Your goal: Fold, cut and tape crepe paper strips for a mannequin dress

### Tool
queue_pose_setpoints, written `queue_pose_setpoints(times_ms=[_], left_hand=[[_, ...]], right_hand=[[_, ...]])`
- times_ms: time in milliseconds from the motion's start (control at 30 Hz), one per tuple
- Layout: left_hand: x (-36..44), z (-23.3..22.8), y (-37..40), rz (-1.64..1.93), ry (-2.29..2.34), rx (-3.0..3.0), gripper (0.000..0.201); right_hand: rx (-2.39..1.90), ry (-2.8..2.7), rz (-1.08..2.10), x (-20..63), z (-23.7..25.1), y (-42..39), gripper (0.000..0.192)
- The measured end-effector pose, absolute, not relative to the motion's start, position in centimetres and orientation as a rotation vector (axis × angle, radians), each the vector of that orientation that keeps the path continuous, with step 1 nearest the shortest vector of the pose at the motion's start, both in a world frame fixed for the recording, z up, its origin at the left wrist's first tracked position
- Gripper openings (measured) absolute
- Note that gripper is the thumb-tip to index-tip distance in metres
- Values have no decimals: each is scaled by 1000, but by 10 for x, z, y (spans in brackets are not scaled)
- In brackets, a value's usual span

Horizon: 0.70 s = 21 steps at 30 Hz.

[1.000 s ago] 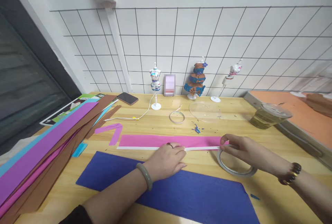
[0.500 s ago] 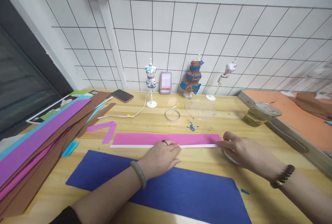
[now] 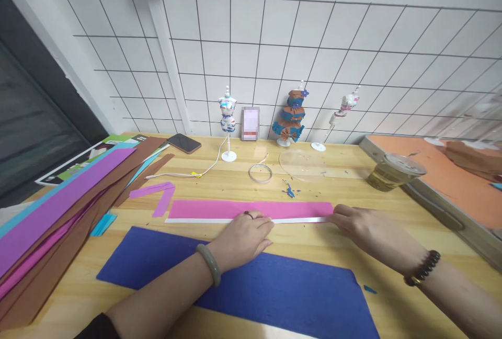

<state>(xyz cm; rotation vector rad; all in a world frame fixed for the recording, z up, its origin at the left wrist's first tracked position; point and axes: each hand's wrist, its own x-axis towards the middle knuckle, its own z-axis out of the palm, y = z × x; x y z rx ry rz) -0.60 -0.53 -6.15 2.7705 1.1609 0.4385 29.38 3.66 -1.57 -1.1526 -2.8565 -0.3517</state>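
Head view: pink paper strip (image 3: 251, 208) lies flat across the middle of the wooden table (image 3: 235, 184), long axis left-right, with a white tape line (image 3: 196, 220) along its near edge. Just in front of it sits a blue sheet (image 3: 274, 289).

Left hand (image 3: 243, 238) is palm down, fingers together and flat, pressing on the tape line about mid-strip; the wrist rests over the blue sheet. Right hand (image 3: 363, 229) is at the strip's right end, fingertips down on the tape end. Whether it pinches the tape or only presses it I can't tell, and nothing else shows in it.

Handling call: the strip looks like thin crepe-type paper, so light, floppy and easy to crease or tear. It will slide on the bare wood unless pinned. Best hold is flat pressure from above, or a light pinch at the ends (not mid-span, it would buckle).

Behind the strip: a small tape roll (image 3: 260, 173), a clear lid (image 3: 301, 165), three mini mannequins (image 3: 227, 119) by the wall grid, a phone (image 3: 184, 143) and a cup of drink (image 3: 394, 170) at right. Stacked coloured paper sheets (image 3: 66, 198) sit at far left.
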Motion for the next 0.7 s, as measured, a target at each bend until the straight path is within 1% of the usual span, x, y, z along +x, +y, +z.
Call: queue_pose_setpoints(times_ms=[100, 300, 400, 467, 600, 700], left_hand=[[-6, -62, -6, 448, 1163, 2769, 26], [-6, -64, -5, 439, 1174, 2762, 25], [-6, -64, -5, 451, 1171, 2770, 24], [-6, -64, -6, 463, 1166, 2780, 23], [-5, -63, -6, 463, 1164, 2791, 23], [-5, -63, -7, 455, 1168, 2796, 23]], right_hand=[[-1172, -2918, -349, 295, -17, 38, 23], [-1519, -2826, -68, 288, -19, 39, 29], [-1557, -2817, 5, 285, -21, 39, 29], [-1540, -2829, 4, 285, -22, 39, 30], [-1426, -2914, -111, 283, -19, 38, 33], [-1427, -2911, -143, 282, -17, 37, 32]])
